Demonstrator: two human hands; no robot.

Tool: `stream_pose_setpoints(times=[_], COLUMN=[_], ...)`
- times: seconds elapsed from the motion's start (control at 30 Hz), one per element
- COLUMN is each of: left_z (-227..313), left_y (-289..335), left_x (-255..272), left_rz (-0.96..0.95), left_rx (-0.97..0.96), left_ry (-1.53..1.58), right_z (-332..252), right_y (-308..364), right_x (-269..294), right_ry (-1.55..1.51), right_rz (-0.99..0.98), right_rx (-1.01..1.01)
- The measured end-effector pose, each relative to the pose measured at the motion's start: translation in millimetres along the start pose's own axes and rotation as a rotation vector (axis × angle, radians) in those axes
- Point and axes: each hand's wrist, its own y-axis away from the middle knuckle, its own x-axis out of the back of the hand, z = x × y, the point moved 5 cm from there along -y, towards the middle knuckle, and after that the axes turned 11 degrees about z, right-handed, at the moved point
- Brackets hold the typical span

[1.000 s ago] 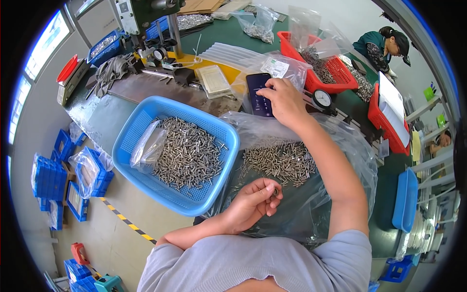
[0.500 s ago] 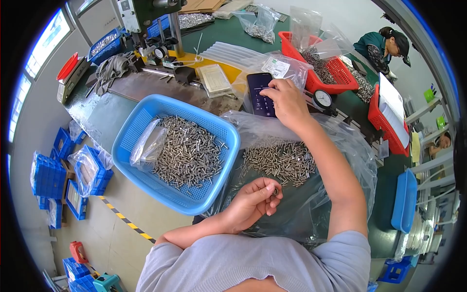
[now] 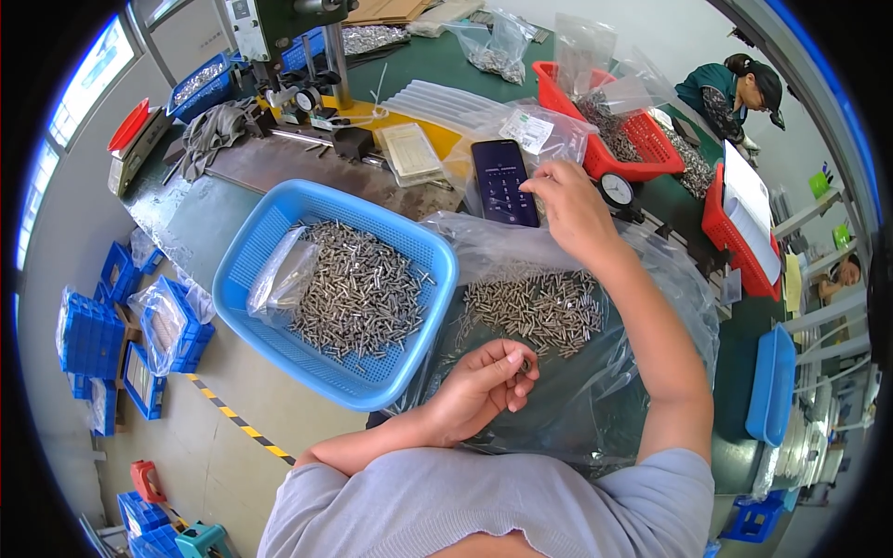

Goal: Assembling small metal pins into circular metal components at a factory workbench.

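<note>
My left hand (image 3: 486,386) is curled closed in front of my chest, with a small dark metal pin (image 3: 526,365) showing at its fingertips. My right hand (image 3: 579,210) reaches forward with bent fingers, its tips at the right edge of a black phone (image 3: 503,183) with a lit keypad screen. Whether they touch the glass I cannot tell; nothing shows in that hand. Below the phone, a pile of small metal pins (image 3: 535,309) lies on clear plastic sheeting (image 3: 595,409). To the left, a light blue basket (image 3: 372,395) holds many similar pins (image 3: 358,293) and a clear plastic bag (image 3: 282,279).
A dial gauge (image 3: 616,189) stands right of my right hand, before a red basket (image 3: 659,165) of metal parts. A press-like machine (image 3: 251,33) rises at the back left. Blue crates (image 3: 93,335) stand on the floor at left. Another person (image 3: 735,93) bends over at the far right.
My right hand has drawn back to the right, uncovering more of the phone, and the screen's display looks different. My left hand stays in place.
</note>
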Motion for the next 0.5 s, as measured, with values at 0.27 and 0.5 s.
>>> stream_pose_setpoints(times=[0.27,0.5], left_z=[0,0], left_y=[-1,-1], left_x=[0,0], left_rz=[0.014,0.027], left_rx=[-0.006,-0.003], left_ry=[0.001,-0.005], right_z=[-24,-39], right_y=[18,49], right_x=[50,78], right_ry=[0.025,-0.054], right_rz=[-0.064,-0.186], right_rx=[0.089,-0.017])
